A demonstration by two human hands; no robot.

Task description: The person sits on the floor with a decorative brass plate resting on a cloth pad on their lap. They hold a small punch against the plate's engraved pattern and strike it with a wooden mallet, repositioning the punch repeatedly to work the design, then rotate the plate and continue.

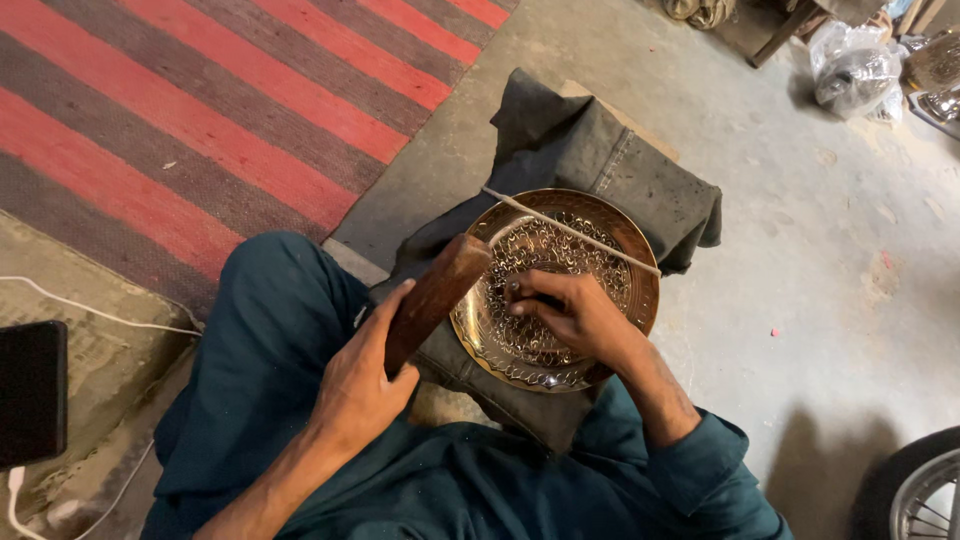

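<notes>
A round brass plate (pixel 642 275) with engraved patterning lies on a dark folded cloth (pixel 600 160) in front of my knees. My left hand (pixel 360 385) is closed around a brown wooden mallet (pixel 440 290), whose head hangs over the plate's left rim. My right hand (pixel 578 315) rests on the middle of the plate, its fingers pinched on a small dark tool (pixel 530 298) that is mostly hidden. A thin pale stick (pixel 575 232) lies across the far side of the plate.
A red and grey striped rug (pixel 200 130) covers the floor at the left. A black flat device (pixel 30 390) with a white cable (pixel 90 305) sits at the far left. A plastic bag (pixel 855 70) lies top right, a wheel (pixel 920 490) bottom right, on concrete.
</notes>
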